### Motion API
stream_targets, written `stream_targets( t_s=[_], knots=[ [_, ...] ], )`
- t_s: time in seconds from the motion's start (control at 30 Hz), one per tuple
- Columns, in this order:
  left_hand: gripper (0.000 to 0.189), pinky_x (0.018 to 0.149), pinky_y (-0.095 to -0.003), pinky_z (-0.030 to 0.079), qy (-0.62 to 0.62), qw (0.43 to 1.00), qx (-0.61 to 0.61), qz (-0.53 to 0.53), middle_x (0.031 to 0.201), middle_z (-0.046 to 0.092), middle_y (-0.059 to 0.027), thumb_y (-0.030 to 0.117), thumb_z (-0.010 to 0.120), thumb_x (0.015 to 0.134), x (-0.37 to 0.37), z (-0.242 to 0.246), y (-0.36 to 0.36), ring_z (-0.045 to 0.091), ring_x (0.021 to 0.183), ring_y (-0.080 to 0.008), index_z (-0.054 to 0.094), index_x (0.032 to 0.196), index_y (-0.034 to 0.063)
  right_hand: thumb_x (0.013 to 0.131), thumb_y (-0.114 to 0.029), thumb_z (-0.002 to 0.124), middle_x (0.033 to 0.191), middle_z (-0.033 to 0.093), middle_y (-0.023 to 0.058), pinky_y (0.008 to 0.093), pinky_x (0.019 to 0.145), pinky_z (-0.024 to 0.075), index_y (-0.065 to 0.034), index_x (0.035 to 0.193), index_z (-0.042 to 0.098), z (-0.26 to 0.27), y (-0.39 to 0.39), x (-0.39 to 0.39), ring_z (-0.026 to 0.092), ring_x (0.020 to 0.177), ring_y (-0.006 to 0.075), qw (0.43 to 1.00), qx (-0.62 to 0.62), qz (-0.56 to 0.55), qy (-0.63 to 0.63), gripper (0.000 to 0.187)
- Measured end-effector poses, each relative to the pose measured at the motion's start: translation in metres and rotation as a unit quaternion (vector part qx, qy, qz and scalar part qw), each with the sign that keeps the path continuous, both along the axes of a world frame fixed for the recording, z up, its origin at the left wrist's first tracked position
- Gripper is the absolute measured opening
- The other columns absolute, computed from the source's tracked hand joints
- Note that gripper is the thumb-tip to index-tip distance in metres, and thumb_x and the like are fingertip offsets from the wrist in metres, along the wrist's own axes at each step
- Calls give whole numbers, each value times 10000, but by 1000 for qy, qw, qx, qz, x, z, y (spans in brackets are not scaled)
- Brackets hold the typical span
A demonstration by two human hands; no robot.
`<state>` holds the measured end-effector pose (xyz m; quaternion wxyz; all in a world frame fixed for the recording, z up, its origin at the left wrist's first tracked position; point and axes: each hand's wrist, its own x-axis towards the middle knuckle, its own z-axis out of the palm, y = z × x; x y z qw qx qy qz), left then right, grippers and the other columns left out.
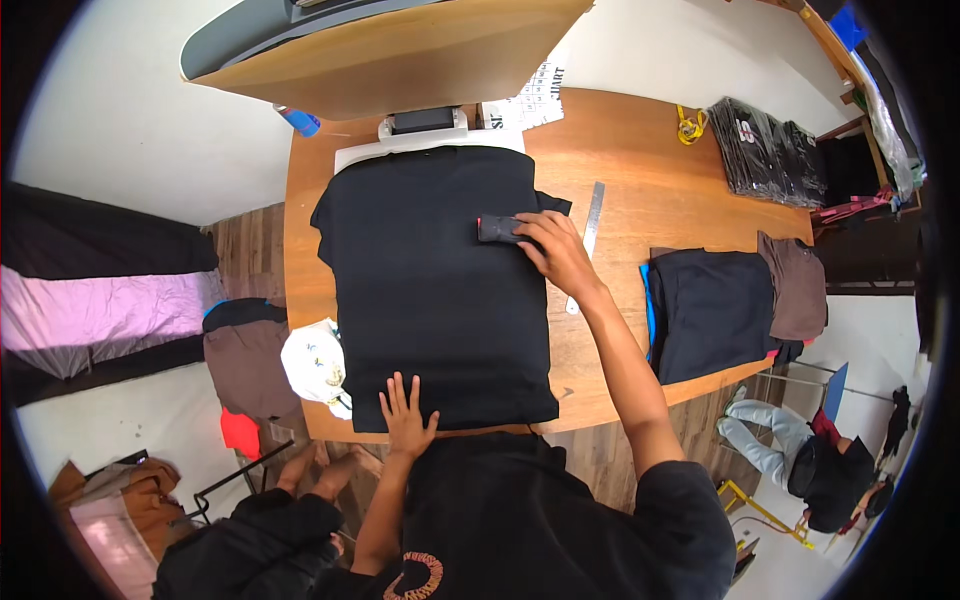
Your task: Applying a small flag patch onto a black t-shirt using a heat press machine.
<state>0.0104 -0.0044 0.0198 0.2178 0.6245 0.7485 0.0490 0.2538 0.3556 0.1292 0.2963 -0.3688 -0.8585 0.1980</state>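
A black T-shirt [442, 300] is spread out before me, its sleeves hanging past the sides of whatever flat support it covers. My right hand [551, 244] grips a dark, block-shaped lint brush [501, 229] with a red edge, which rests on the shirt's upper right part. Near the shirt's bottom hem, my left hand [407, 420] presses flat on the cloth with its fingers apart and holds nothing. A steel ruler [594, 217] lies on the wooden table [637, 165], partly beneath my right forearm.
Over the shirt's far end juts a machine's raised plate with a tan sheet [420, 60]. Folded dark garments [712, 311] lie right, bagged garments [750, 150] and a yellow tape measure [691, 125] behind. White cloth [313, 361] sits left. Other people [247, 544] are close at left and farther right.
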Motion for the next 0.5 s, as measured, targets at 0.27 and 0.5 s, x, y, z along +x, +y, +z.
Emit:
stream_targets(
  t_s=[0.27, 0.5],
  knots=[
    [931, 1179, -576, 20, -1, 999, -40, -5, 1585, 22, -318, 435, 632, 865, 2, -2, -7, -2, 1478, -471, 146, 1555, 40, 820, -68, 697, 1203, 643, 68, 380, 952, 444, -49, 1027, 680, -10, 17, -19, 560, 1078, 268, 999, 5, 39, -26, 209],
    [948, 1179, -578, 19, -4, 999, -45, -10, 1577, 2, -335, 447, 630, 869, 3, 0, -9, -14, 1470, -488, 128, 1552, 23, 810, -62, 699, 1188, 659, 68, 378, 957, 444, -37, 1002, 699, -27, 18, -23, 570, 1065, 262, 997, -4, 70, -29, 194]
  ],
)
